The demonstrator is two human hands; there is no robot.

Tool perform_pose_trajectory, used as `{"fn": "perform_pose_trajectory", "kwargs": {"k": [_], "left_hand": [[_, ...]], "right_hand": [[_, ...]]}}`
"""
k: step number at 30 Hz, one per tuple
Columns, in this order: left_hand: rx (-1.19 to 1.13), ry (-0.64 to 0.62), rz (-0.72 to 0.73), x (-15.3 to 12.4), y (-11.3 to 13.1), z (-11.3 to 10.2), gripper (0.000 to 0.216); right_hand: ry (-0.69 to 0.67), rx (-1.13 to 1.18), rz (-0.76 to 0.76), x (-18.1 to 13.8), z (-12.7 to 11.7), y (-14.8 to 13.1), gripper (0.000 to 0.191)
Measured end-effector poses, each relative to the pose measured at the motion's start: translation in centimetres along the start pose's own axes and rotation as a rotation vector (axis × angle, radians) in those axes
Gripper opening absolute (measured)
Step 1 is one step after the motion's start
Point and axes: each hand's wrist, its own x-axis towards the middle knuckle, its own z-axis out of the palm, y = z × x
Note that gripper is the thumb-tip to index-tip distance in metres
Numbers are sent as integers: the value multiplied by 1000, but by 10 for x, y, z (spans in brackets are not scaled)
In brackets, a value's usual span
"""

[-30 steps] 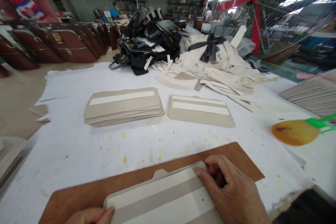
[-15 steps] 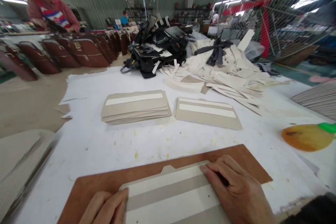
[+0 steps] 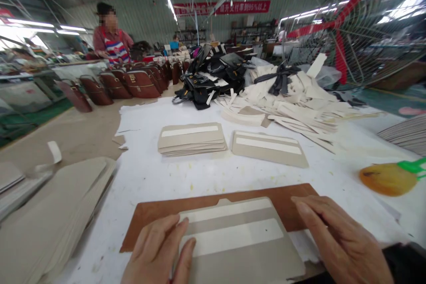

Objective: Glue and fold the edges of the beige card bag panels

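A grey card panel (image 3: pixel 239 248) with two white strips lies on a brown board (image 3: pixel 213 208) at the near table edge. My left hand (image 3: pixel 158 250) rests flat on the panel's left end, fingers stretched out. My right hand (image 3: pixel 336 239) lies flat beside the panel's right end, over the board's corner, fingers extended and holding nothing.
Two stacks of similar panels (image 3: pixel 192 138) (image 3: pixel 269 148) sit mid-table. Behind them are cream offcuts (image 3: pixel 299 97) and black bags (image 3: pixel 206 80). A large grey sheet stack (image 3: pixel 56 213) lies left. An orange scoop with a green handle (image 3: pixel 388 178) lies right. A person (image 3: pixel 111 37) stands behind brown bags (image 3: pixel 133 84).
My right hand has uncurled and slid off the panel to its right side. My left hand has come further up onto the panel's left end. The view has tilted up and shifted left.
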Motion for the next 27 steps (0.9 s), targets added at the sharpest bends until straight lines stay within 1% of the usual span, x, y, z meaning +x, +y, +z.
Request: {"fn": "perform_pose_trajectory", "kwargs": {"k": [2, 4, 5, 8, 12, 14, 15, 18, 20, 23, 25, 27], "left_hand": [[49, -45, 126, 10, 15, 7, 39], [93, -75, 187, 18, 31, 18, 48], [102, -98, 195, 21, 38, 25, 53], [90, -180, 156, 22, 52, 40, 64], [84, -247, 83, 15, 57, 49, 68], [88, -230, 42, 11, 61, 51, 71], [91, -197, 14, 9, 64, 52, 72], [121, -35, -57, 7, 74, 52, 77], [148, 42, -83, 8, 77, 51, 79], [167, 56, -119, 8, 75, 44, 78], [166, 37, -145, 6, 70, 39, 78], [169, 3, -164, 3, 64, 33, 77]], "right_hand": [[-29, 19, -172, 0, 11, -15, 25], [-82, 14, -308, -1, 30, -27, 28], [-108, -8, -355, -2, 40, -31, 30], [-162, -117, -421, -6, 60, -34, 37], [-168, -216, -477, -13, 66, -27, 38], [-154, -245, -509, -16, 64, -22, 37], [-152, -257, -540, -17, 63, -19, 36], [-142, -281, -693, -16, 62, -9, 37], [-137, -289, -804, -15, 62, 0, 36], [-120, -325, -900, -16, 63, 8, 37], [-106, -365, -855, -20, 64, 11, 37], [-99, -384, -718, -25, 66, 13, 34]]}}
